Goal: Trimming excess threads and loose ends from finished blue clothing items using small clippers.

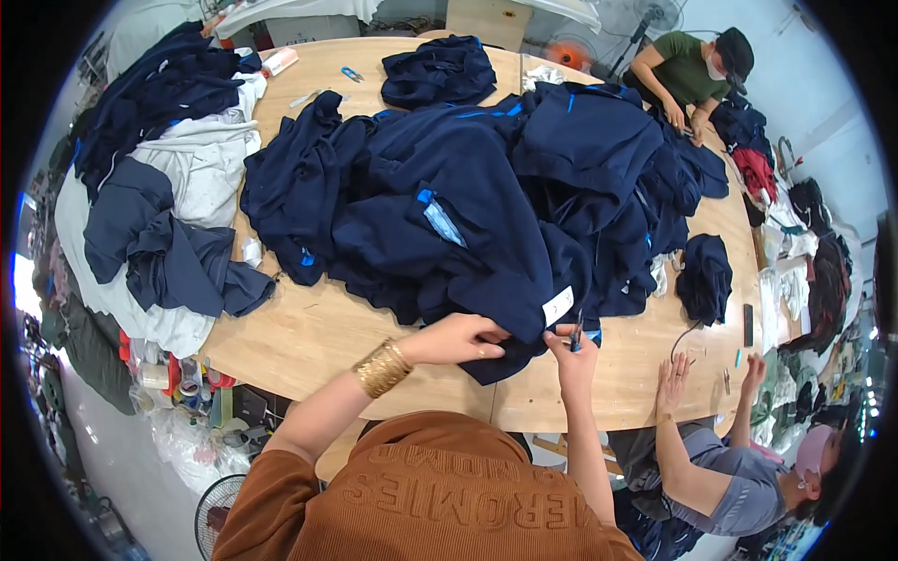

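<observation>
A large navy garment (pixel 426 196) with bright blue trim lies bunched over the near middle of the table, its lower edge drawn toward me. My left hand (pixel 458 339), with a wide gold bracelet at the wrist, is closed on a fold of this edge. Just to the right, my right hand (pixel 572 360) holds small dark thread snips (pixel 577 334) pointing up. Its thumb and fingertips also pinch the cloth beside a white label (pixel 558 307). The cloth hides part of my left fingertips.
More navy garments (pixel 589 140) pile up behind. Grey and white cloth (pixel 192 159) heaps at the left. Blue snips (pixel 352 74) lie at the far side. One co-worker (pixel 687 75) handles cloth at the far right; another (pixel 720 467) sits close on my right, hands at the table edge.
</observation>
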`<action>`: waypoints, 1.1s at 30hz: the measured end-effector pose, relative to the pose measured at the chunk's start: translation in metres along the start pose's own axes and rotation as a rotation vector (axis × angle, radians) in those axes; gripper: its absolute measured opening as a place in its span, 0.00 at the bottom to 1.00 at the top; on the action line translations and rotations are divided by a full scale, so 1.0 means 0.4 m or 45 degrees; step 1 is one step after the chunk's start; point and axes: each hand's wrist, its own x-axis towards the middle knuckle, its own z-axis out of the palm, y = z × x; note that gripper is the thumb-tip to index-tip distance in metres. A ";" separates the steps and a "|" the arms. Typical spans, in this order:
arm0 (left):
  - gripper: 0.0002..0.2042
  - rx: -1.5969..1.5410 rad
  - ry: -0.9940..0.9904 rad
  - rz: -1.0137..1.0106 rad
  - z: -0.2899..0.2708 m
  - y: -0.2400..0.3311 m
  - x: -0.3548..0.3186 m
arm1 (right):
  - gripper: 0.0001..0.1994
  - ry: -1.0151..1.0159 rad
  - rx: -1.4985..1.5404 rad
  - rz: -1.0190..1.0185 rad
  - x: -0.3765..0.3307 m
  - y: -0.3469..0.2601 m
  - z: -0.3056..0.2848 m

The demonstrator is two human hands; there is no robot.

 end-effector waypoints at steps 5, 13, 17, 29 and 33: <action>0.22 0.328 0.584 -0.037 -0.013 -0.024 -0.067 | 0.06 0.070 0.121 0.057 -0.044 0.015 0.000; 0.29 0.362 1.030 0.230 -0.039 -0.030 0.009 | 0.05 0.059 0.222 -0.126 -0.056 -0.100 0.006; 0.22 0.759 1.501 -0.141 -0.250 -0.206 0.104 | 0.06 -0.092 0.089 -0.201 -0.037 -0.137 0.023; 0.04 -0.860 1.023 0.396 -0.295 0.293 -0.074 | 0.13 -0.073 1.056 -0.383 -0.033 -0.174 -0.337; 0.06 -0.835 0.971 0.518 -0.271 0.380 -0.113 | 0.09 0.134 0.937 -0.313 0.017 -0.246 -0.317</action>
